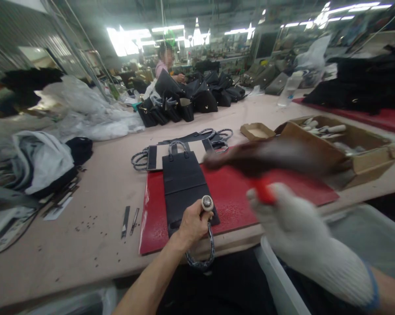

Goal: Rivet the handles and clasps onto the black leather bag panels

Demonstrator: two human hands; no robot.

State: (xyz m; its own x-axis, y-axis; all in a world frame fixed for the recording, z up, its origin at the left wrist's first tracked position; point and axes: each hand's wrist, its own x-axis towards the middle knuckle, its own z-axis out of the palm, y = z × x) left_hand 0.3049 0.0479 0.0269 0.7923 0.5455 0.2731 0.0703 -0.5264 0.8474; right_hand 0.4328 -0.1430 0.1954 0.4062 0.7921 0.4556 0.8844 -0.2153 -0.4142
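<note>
Gripping a metal punch (207, 204) upright, the bare left hand (192, 225) is closed around its shaft, with the punch tip set on the near end of a black bag panel (184, 183). The panel lies flat on a red cutting mat (236, 192) at the near edge of the desk (105, 183); its braided handle (202, 256) hangs over that edge. The gloved right hand (292, 227) is wrapped around the red grip of a mallet (266, 159), whose head is blurred above the mat. Two small blades (130, 221) lie left of the mat; a cardboard box (341, 144) stands to the right.
</note>
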